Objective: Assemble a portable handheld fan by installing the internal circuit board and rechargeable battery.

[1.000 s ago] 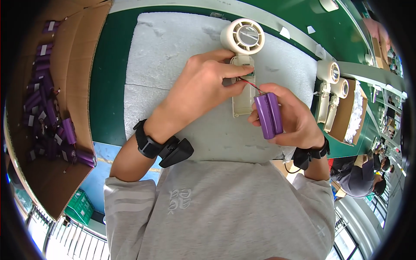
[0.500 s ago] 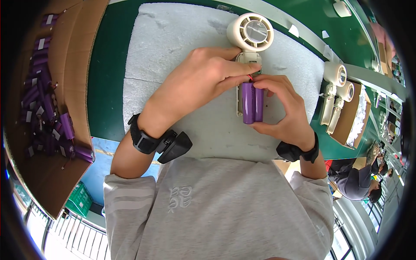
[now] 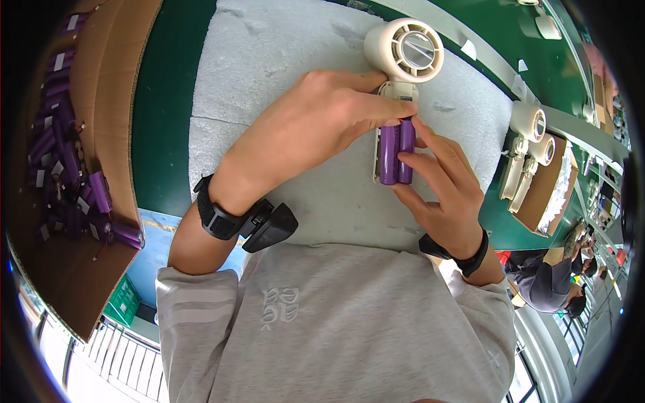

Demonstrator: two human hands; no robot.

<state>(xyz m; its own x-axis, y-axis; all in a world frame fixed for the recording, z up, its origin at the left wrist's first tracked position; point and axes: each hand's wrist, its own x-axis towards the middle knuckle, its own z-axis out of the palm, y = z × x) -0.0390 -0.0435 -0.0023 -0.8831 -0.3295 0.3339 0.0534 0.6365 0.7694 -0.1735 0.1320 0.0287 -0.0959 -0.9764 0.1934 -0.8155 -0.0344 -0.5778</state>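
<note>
A cream handheld fan (image 3: 377, 48) with a round slotted head lies on a white foam sheet (image 3: 262, 40), its open handle shell (image 3: 377, 161) pointing toward me. My left hand (image 3: 319, 114) is closed about the top of the handle, thumb and index finger pressing where the battery leads meet it. Two purple cylindrical cells joined as a battery pack (image 3: 389, 158) sit over the handle shell. My right hand (image 3: 450, 195) grips that pack from the right, with fingertips along its side, top and lower end. A bit of red wire shows at the pack's top; the rest is hidden under my fingers.
At my left stands a cardboard box (image 3: 111, 101) holding many purple battery packs (image 3: 64, 144). Other cream fans (image 3: 527, 121) with open handles lie on the right beside a small cardboard box (image 3: 541, 208) with white pieces. A person (image 3: 544, 282) sits farther right.
The fan and battery pack have shifted slightly right, and the pack sits closer up against the handle's top. My right fingers have moved down along the pack, and less red wire shows.
</note>
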